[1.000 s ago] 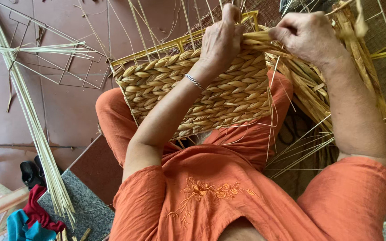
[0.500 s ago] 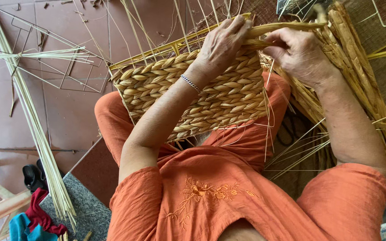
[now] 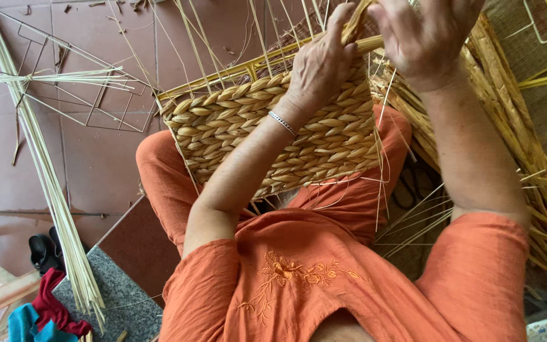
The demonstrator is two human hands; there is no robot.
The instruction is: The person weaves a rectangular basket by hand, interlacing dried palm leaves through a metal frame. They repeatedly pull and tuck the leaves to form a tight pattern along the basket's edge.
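Basket (image 3: 235, 126): plaited dry straw, rough, matt; bracelet (image 3: 282, 123): shiny metal; floor (image 3: 96, 158): matt tile

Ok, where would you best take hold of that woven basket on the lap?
Probably by the bare yellow frame rim at the woven basket's far left edge, coming from above: it is stiff and exposed there, while the left hand and right hand occupy the right end.

Single view, worn on the person's head: looks steeply down over the chest and lap to the tiled floor (image 3: 96, 164). Close range; the woven basket (image 3: 273, 139) on the knees fills the centre, both hands cut by the top edge. No second view.
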